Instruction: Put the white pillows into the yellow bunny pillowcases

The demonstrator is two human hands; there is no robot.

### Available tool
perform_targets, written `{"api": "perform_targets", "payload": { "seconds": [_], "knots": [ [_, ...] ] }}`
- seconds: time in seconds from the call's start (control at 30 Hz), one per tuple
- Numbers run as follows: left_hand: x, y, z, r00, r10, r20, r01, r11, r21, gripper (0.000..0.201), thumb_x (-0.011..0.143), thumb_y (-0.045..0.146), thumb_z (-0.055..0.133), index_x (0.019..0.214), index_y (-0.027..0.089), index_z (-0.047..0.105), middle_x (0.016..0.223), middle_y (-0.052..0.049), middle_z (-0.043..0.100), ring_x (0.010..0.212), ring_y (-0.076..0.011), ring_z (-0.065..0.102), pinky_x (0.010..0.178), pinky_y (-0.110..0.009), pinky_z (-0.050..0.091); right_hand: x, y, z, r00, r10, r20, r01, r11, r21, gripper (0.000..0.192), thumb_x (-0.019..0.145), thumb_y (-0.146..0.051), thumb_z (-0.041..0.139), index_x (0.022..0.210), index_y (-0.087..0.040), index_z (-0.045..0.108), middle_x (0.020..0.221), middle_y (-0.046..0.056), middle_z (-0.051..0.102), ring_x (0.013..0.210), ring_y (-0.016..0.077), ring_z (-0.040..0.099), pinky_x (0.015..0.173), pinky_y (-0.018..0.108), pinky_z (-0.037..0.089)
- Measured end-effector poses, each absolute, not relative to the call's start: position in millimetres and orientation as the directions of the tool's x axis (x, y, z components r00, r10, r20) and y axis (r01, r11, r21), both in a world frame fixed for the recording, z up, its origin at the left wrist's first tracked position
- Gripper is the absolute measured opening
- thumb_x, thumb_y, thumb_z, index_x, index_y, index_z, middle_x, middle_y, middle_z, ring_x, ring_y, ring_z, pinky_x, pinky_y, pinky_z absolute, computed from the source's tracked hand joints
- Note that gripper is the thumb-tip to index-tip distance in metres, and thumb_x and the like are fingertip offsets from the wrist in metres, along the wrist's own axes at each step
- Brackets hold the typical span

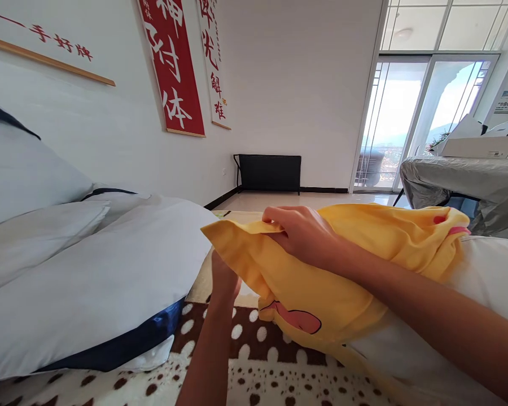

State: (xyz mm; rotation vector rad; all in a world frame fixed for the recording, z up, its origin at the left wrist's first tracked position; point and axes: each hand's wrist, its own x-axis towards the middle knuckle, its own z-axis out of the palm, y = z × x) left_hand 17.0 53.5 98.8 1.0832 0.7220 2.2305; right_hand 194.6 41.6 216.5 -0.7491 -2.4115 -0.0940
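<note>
A yellow pillowcase (342,282) with a pink, dark-outlined patch covers part of a white pillow (497,262), which shows at the right. My right hand (298,234) pinches the pillowcase's upper edge, fingers curled over the cloth. Left of that grip, a loose corner of the yellow fabric sticks out. Below and behind this corner is my left hand (226,276), raised against the cloth. Its fingers are hidden by the pillowcase, so their closure does not show.
White bedding with dark blue trim (122,265) is heaped at the left. Beneath lies a brown and cream dotted blanket (254,366). A black folded frame (271,172) leans by the far wall. At the right, a table under a grey cover (461,175) bears a box (478,148).
</note>
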Motion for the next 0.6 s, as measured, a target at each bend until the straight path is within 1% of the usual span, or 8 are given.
{"api": "perform_targets", "payload": {
  "seconds": [0.03,0.1,0.13,0.17,0.23,0.33,0.47,0.6],
  "knots": [
    [17.2,46.5,106.1,-0.551,0.629,0.548,-0.242,-0.749,0.617,0.032,0.071,0.046,0.068,0.084,0.017,0.062,0.08,-0.001,0.063,0.076,-0.0144,0.059,0.071,-0.027,0.051,194.4,42.0,216.7,-0.642,0.508,0.574,0.541,0.831,-0.13,0.01,0.082,-0.023,0.048,0.087,-0.022,0.057,0.08,-0.001,0.06,0.063,0.011,0.041,0.053,0.024,0.019],
    [20.1,30.7,120.3,-0.582,0.503,0.639,-0.197,-0.849,0.49,0.035,0.066,0.048,0.069,0.086,0.02,0.062,0.084,-0.001,0.064,0.084,-0.0159,0.06,0.073,-0.026,0.05,193.7,43.2,216.9,-0.62,0.533,0.576,0.552,0.818,-0.163,0.01,0.083,-0.026,0.05,0.088,-0.022,0.058,0.08,-0.001,0.061,0.063,0.011,0.041,0.053,0.024,0.02],
    [22.7,23.0,126.3,-0.57,0.449,0.688,-0.152,-0.881,0.449,0.038,0.063,0.046,0.072,0.09,0.021,0.063,0.089,-0.001,0.064,0.089,-0.017,0.06,0.075,-0.025,0.05,193.4,43.9,217.0,-0.614,0.537,0.578,0.55,0.816,-0.174,0.01,0.083,-0.027,0.051,0.087,-0.022,0.058,0.08,-0.001,0.061,0.063,0.011,0.041,0.053,0.024,0.02],
    [25.8,16.2,131.0,-0.541,0.428,0.724,-0.105,-0.889,0.446,0.043,0.059,0.041,0.076,0.095,0.021,0.063,0.093,-0.002,0.065,0.092,-0.0181,0.06,0.077,-0.025,0.05,193.1,44.6,217.0,-0.611,0.537,0.581,0.543,0.819,-0.185,0.01,0.083,-0.029,0.051,0.087,-0.022,0.058,0.079,-0.001,0.061,0.064,0.011,0.042,0.054,0.024,0.02],
    [32.3,7.1,135.4,-0.504,0.483,0.716,-0.024,-0.836,0.548,0.047,0.056,0.032,0.081,0.098,0.02,0.064,0.096,-0.003,0.066,0.091,-0.0189,0.061,0.075,-0.026,0.051,193.0,45.6,217.3,-0.615,0.521,0.592,0.513,0.834,-0.202,0.012,0.084,-0.031,0.053,0.085,-0.022,0.059,0.077,-0.001,0.06,0.064,0.011,0.042,0.055,0.024,0.022],
    [39.4,5.0,131.7,-0.535,0.617,0.577,-0.015,-0.689,0.724,0.033,0.064,0.035,0.078,0.088,0.015,0.068,0.084,-0.005,0.069,0.075,-0.0186,0.063,0.063,-0.026,0.052,193.4,45.6,217.8,-0.644,0.476,0.599,0.446,0.869,-0.212,0.013,0.085,-0.032,0.053,0.083,-0.021,0.059,0.075,-0.002,0.058,0.065,0.0107,0.042,0.057,0.024,0.024],
    [43.0,8.4,125.8,-0.546,0.659,0.517,-0.054,-0.644,0.763,0.03,0.066,0.035,0.078,0.086,0.014,0.071,0.084,-0.006,0.072,0.073,-0.0189,0.065,0.061,-0.026,0.054,193.6,42.8,218.6,-0.676,0.435,0.595,0.389,0.896,-0.212,0.013,0.086,-0.03,0.051,0.081,-0.02,0.058,0.074,-0.003,0.057,0.065,0.0105,0.042,0.059,0.024,0.025],
    [45.9,5.5,131.1,-0.573,0.667,0.476,-0.088,-0.628,0.773,0.033,0.061,0.035,0.081,0.085,0.014,0.072,0.082,-0.006,0.072,0.074,-0.0191,0.065,0.061,-0.025,0.053,193.2,38.6,219.8,-0.709,0.412,0.573,0.366,0.909,-0.201,0.016,0.088,-0.027,0.047,0.081,-0.019,0.058,0.077,-0.002,0.057,0.068,0.0108,0.044,0.06,0.024,0.026]
  ]
}}
